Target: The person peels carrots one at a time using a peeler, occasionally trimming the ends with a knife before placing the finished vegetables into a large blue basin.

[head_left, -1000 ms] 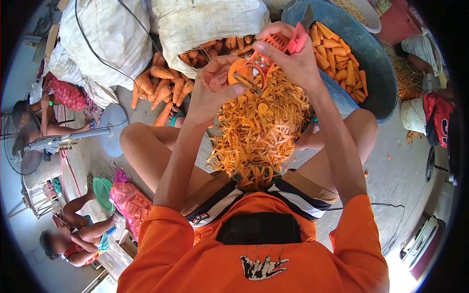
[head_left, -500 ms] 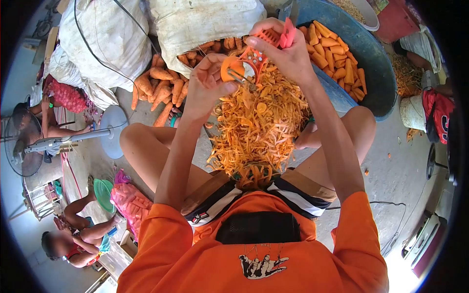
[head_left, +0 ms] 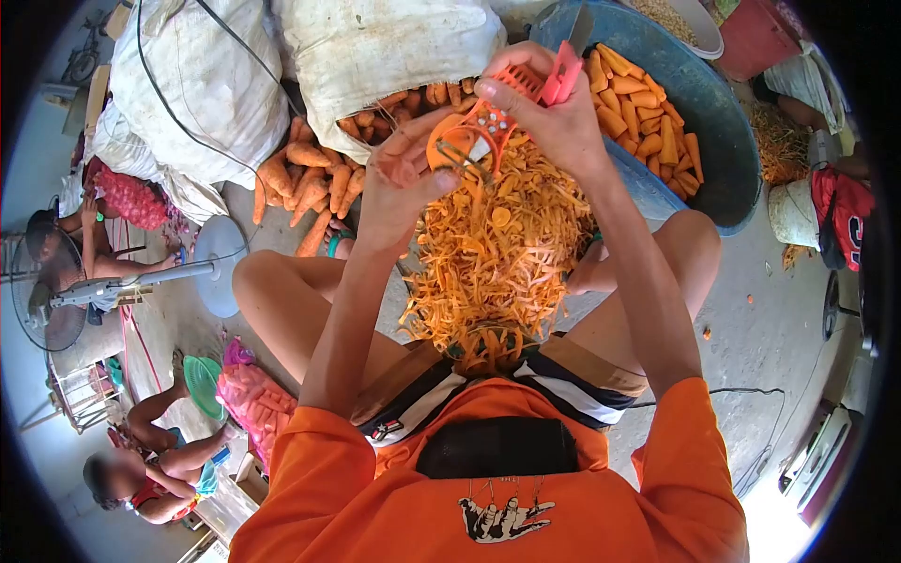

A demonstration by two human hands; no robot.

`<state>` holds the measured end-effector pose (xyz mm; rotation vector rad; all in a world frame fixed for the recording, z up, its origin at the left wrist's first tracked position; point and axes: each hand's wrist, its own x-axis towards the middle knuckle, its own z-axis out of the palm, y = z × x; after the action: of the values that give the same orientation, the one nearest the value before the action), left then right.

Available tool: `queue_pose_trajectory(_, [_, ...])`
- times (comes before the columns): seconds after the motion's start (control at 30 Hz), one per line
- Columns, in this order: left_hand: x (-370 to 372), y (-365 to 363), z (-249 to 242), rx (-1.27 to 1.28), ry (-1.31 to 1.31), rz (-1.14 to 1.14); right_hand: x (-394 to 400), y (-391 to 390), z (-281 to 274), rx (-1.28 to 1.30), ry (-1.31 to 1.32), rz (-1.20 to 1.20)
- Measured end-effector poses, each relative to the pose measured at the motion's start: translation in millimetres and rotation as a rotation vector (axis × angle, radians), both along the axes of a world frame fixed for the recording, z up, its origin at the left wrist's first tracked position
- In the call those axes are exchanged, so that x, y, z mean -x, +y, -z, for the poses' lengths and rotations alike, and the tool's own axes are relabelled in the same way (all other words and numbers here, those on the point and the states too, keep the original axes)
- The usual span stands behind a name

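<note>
My left hand [head_left: 405, 161] holds a carrot [head_left: 437, 150], seen nearly end-on, with the fingers behind it and the thumb below. An orange plastic peeler [head_left: 492, 118] is in my right hand [head_left: 556, 124], its metal blade beside the carrot. The same hand also keeps hold of a red-handled knife [head_left: 563, 75], whose blade points away from me. Beneath both hands a large heap of carrot peelings [head_left: 507, 253] lies between my legs.
A blue tub [head_left: 737, 178] with peeled carrots [head_left: 648, 108] stands at the upper right. Unpeeled carrots [head_left: 305, 178] spill from a white sack [head_left: 389, 47]. Further left are a fan [head_left: 47, 296] and a seated person [head_left: 160, 460] with a green basin [head_left: 202, 385].
The carrot and the peeler are still in my hands, with only a slight shift between them. My left fingers have straightened somewhat behind the carrot. The camera view has moved a little.
</note>
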<state>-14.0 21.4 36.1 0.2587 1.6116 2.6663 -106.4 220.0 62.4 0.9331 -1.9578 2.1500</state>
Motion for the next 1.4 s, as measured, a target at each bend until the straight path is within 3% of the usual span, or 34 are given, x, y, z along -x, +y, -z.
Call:
queue_pose_trajectory(0.17, [-3.0,-2.0,-1.1,0.182,0.042,-0.026,-0.9,-3.8,4.6,-0.007,0.013,0.016])
queue_pose_trajectory(0.4, [-5.9,-11.5,5.0,0.233,0.100,-0.038,8.2,6.2,6.2,-0.070,0.049,0.003])
queue_pose_trajectory(0.5, [-5.8,-11.9,4.7,0.090,0.118,0.025,22.4,10.3,10.6,-0.059,0.060,0.210])
queue_pose_trajectory(0.57, [-5.0,-8.8,6.5,0.137,0.058,-0.096,3.8,1.1,-4.8,0.080,-0.015,-0.010])
queue_pose_trajectory(0.6, [-6.0,-9.7,7.2,0.139,0.057,-0.101,-5.1,-4.7,-4.3,-0.038,0.172,0.063])
queue_pose_trajectory(0.7, [-8.7,-8.7,9.5,0.054,0.087,-0.043,-3.4,-7.3,2.7,0.052,0.017,0.021])
queue_pose_trajectory(0.83, [-8.2,-8.4,6.9,0.138,0.055,-0.046,5.5,-7.2,5.5,0.041,0.144,0.062])
queue_pose_trajectory(0.97, [-8.8,-13.6,3.8,0.153,0.012,-0.009,19.9,6.6,16.1,-0.021,0.082,0.077])
queue_pose_trajectory(1.03, [-10.3,-10.7,-5.0,0.179,0.025,-0.005,35.0,12.3,17.0,-0.065,0.154,0.261])
queue_pose_trajectory(1.1, [-9.5,-11.2,-8.2,0.206,0.037,-0.001,30.6,8.9,11.1,-0.014,0.175,0.254])
queue_pose_trajectory(1.17, [-7.8,-13.5,-7.8,0.333,0.030,0.004,5.2,-1.5,-2.9,0.006,0.156,-0.026])
queue_pose_trajectory(1.23, [-9.7,-16.6,-11.3,0.382,0.058,0.029,1.6,-0.6,2.2,-0.062,0.136,-0.028])
queue_pose_trajectory(1.3, [-13.9,-14.0,-13.3,0.423,0.084,0.059,22.0,11.2,9.2,-0.165,0.060,0.145])
queue_pose_trajectory(1.37, [-13.3,-12.3,-16.6,0.316,0.008,0.050,31.0,15.3,15.4,-0.145,0.114,0.183])
queue_pose_trajectory(1.4, [-11.4,-12.1,-14.0,0.316,0.012,0.047,19.9,8.2,6.6,-0.034,0.079,0.077])
